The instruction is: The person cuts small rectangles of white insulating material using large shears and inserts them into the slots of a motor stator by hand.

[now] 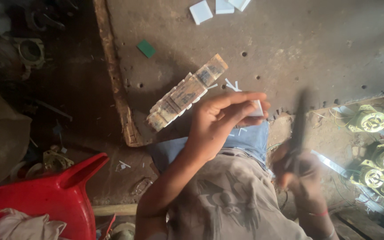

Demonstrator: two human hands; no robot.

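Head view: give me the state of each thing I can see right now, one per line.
left hand: pinching a small white piece.
right hand: gripping a dark tool, motion-blurred.
long worn block: lying flat on the metal table, untouched.
white squares: loose at the table's far edge.
green chip: lying flat.
red plastic chair: holds crumpled cloth.

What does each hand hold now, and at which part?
The left hand pinches a small white piece by its edge. The right hand grips a dark, blurred tool at its lower end.

Left hand (221, 122) at frame centre, fingers curled in a pinch; right hand (296, 166) at lower right, blurred, fist clenched.
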